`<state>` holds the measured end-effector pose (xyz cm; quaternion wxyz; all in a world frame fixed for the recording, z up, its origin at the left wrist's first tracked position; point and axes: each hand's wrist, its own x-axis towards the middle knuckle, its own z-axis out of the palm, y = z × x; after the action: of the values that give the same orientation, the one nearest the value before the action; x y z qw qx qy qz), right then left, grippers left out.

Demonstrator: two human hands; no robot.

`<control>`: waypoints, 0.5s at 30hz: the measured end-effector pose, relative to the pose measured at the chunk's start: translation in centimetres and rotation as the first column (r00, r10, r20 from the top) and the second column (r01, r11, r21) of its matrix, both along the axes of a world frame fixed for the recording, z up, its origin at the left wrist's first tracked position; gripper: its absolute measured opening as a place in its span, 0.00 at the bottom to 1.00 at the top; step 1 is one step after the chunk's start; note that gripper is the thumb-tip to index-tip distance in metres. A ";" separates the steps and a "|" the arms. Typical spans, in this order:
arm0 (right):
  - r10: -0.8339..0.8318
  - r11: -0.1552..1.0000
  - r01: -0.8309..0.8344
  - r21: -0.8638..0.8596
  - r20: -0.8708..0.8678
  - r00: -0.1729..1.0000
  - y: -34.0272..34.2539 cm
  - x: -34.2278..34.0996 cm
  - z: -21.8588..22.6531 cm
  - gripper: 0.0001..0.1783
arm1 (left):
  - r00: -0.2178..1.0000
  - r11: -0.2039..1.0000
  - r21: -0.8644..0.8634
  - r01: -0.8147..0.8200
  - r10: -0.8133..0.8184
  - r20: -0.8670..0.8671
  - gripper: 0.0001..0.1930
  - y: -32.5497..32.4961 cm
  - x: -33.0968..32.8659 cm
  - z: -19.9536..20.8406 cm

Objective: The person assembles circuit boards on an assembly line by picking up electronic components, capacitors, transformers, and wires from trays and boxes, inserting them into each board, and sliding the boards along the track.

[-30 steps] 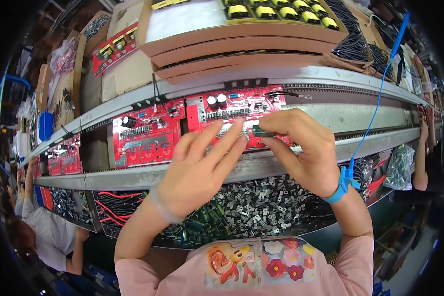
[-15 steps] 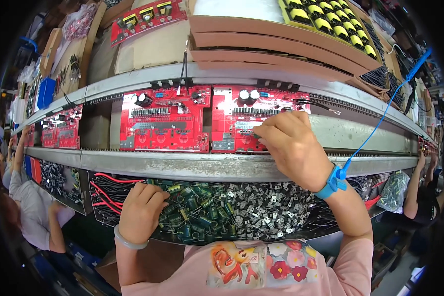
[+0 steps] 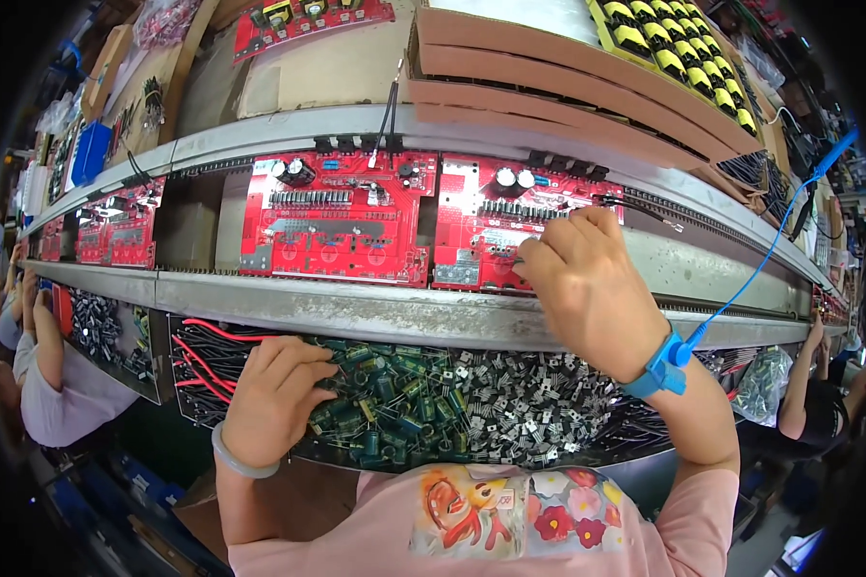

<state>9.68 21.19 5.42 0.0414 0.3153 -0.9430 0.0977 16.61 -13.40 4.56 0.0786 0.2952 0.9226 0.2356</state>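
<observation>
Right at the tips of the right hand's [image 3: 587,293] pinched fingers [image 3: 541,256] is what looks like a small dark part [image 3: 519,263], over the red board [image 3: 460,207], so I'd go straight and gentle, left hand [image 3: 271,399] spread loosely by the green capacitors [image 3: 416,402].

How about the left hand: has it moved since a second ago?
Yes. Against the grey front rail, the left hand has drawn back to the near side, and leftward, from over a red circuit board to the green capacitors.
</observation>
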 end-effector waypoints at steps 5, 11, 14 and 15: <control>0.021 0.999 -0.022 0.037 0.010 1.000 -0.1 -0.6 0.4 0.06 | 0.982 0.975 0.215 -0.064 0.023 0.187 0.18 -0.5 0.3 1.0; 0.007 0.997 -0.009 0.075 0.031 1.000 -0.9 -1.1 0.5 0.07 | 0.972 0.955 0.267 -0.129 0.069 0.225 0.21 0.1 0.1 1.1; 0.015 0.998 -0.017 0.065 0.032 0.999 -1.0 -1.5 0.5 0.07 | 0.977 0.951 0.275 -0.139 0.086 0.197 0.22 0.2 -0.1 0.8; 0.029 0.998 -0.031 0.059 0.033 0.999 -1.1 -1.6 0.5 0.07 | 0.980 0.952 0.273 -0.136 0.088 0.179 0.22 0.1 -0.1 0.8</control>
<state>8.07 20.05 5.95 0.0152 0.3287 -0.9413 0.0754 16.47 -13.27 5.35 0.0978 0.2300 0.8848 0.3931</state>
